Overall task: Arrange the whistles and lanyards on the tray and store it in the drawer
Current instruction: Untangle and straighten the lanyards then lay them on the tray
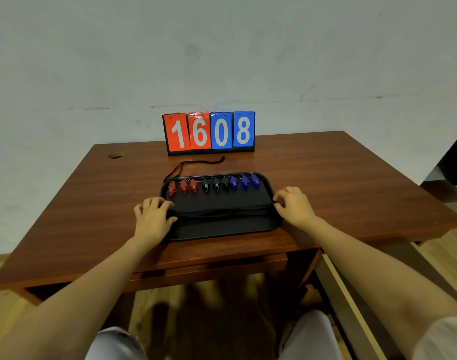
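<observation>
A: Surface, room?
B: Brown wood table (326, 172), pale scuffed wall (222, 48), red/blue flip scoreboard (209, 132) at back.
A: Items?
B: Black plastic tray (222, 229) mid-table; red/black/blue whistles (216, 183) along far rim, black lanyard bundle (222, 213) across. Left hand (152, 216), right hand (295, 207) each grip a bundle end.

I log, far side: pale wall (222, 48), scuffed and streaked. Against it: reddish-brown wooden table (326, 165), with a small round mark (115, 154) far left. Far centre of the table: flip scoreboard (209, 132), red 16, blue 08. Left and right: light wood floor (448, 250). Far right: dark object (456, 157), unidentifiable.
</observation>
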Demonstrator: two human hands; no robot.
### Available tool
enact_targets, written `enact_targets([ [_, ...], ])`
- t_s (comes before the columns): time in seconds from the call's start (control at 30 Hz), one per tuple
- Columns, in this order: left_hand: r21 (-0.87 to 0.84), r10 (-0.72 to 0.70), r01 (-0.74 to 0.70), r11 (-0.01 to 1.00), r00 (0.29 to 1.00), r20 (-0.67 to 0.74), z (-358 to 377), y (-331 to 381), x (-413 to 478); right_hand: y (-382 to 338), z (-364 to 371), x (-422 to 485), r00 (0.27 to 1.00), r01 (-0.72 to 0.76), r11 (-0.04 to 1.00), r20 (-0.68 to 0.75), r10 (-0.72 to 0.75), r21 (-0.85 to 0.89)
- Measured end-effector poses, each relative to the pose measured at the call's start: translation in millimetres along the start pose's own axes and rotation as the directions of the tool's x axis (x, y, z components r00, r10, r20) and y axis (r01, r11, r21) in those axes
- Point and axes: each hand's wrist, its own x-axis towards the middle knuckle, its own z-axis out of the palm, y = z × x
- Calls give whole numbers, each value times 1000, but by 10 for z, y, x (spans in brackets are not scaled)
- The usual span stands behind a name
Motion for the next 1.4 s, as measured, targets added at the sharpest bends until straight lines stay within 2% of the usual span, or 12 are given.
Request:
enact_targets([
  [0.1, 21, 62, -63, 998, 997, 42, 36, 24, -29, -66, 47, 9, 991, 99, 994, 95, -95, -45],
  [0.27, 71, 45, -51, 996, 996, 80, 60, 23, -65, -130, 139, 24, 980, 112, 990, 176, -96, -81],
  [0.43, 3, 58, -58, 998, 998, 16, 63, 33, -33, -456, 118, 98, 968, 217, 976, 132, -215, -2],
  [0.53, -50, 61, -62, 997, 998, -20, 45, 86, 68, -812, 120, 235, 955, 239, 967, 156, -251, 90],
  [0.8, -106, -85, 79, 991, 995, -48, -113, -169, 654, -1687, 297, 882, 928, 282, 934, 186, -324, 218],
  [0.97, -36, -110, 111, 993, 994, 14, -122, -534, 1108, -2034, 507, 1512, 890, 256, 950, 338, -305, 180],
  [1.03, -62, -117, 123, 991, 990, 84, -96, -673, 1275, -2113, 597, 1748, 873, 261, 954, 386, -299, 150],
  [1.1, -91, -72, 88, 992, 982, 173, -33, -793, 1420, -2181, 681, 1963, 861, 273, 954, 409, -300, 126],
  [1.17, -86, 26, -6, 996, 970, 240, 65, -889, 1553, -2237, 749, 2154, 854, 274, 956, 432, -290, 100],
  [1.33, -53, 182, -174, 983, 927, 326, 300, -1035, 1808, -2275, 921, 2484, 832, 267, 964, 502, -234, 7],
  [1.4, -21, 210, -214, 977, 930, 301, 376, -1062, 1854, -2262, 1011, 2533, 820, 254, 967, 529, -218, 5],
])
